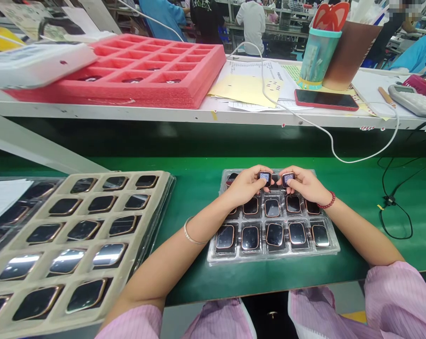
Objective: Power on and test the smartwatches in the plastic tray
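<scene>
**Left watch (265, 178) and right watch (288, 180), both lit**

I hold the pair side by side, not touching, over the far rows of the clear tray (234, 260), just right of centre in the frame. The fingers of my left hand (248, 182) are clamped on the left watch, and those of my right hand (307, 184) on the right watch. I pinch the edges, I think, so that little of each face is covered: both show a bright square pattern, turned up toward me. Beneath, dark watches (275, 234) lie one to a pocket, glass up, probably to spare them knocks. The clear tray lies straight in front of me on the green table (357, 188), an easy reach for both arms.

At lower left, a cream tray (159, 187) carries dark glass faces (84, 230) in neat rows, probably spaced so none rub. Across the top, a white shelf (145, 110) lifts a red foam tray (163, 95), a phone (325, 100) and a cup (318, 56) above the table.
</scene>
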`<action>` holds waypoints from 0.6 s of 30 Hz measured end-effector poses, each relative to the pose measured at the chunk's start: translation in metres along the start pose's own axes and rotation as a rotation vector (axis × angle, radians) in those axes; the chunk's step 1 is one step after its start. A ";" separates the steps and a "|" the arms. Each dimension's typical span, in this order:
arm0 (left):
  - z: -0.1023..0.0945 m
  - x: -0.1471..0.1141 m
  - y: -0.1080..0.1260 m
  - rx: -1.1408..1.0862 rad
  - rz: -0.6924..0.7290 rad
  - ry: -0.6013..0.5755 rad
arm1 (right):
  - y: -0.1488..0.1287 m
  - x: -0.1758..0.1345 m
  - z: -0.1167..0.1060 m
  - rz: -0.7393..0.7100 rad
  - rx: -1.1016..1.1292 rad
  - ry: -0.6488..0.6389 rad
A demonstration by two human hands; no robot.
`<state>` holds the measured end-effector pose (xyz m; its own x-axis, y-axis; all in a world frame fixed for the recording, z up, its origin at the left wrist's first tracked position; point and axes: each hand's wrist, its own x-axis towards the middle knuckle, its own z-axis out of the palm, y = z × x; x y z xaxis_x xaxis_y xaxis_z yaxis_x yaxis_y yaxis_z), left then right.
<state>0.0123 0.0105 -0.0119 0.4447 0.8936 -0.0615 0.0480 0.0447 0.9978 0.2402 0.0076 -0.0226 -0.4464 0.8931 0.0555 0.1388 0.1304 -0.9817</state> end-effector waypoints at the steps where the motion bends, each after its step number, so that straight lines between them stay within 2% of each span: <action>1: 0.000 0.000 0.000 0.002 0.005 -0.003 | 0.000 0.000 0.000 0.000 -0.001 0.000; 18: -0.001 0.002 -0.004 0.047 0.040 -0.007 | 0.000 -0.003 0.003 -0.026 -0.069 0.008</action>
<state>0.0122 0.0122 -0.0164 0.4532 0.8912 -0.0214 0.0715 -0.0124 0.9974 0.2387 0.0039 -0.0235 -0.4438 0.8923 0.0824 0.1877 0.1825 -0.9651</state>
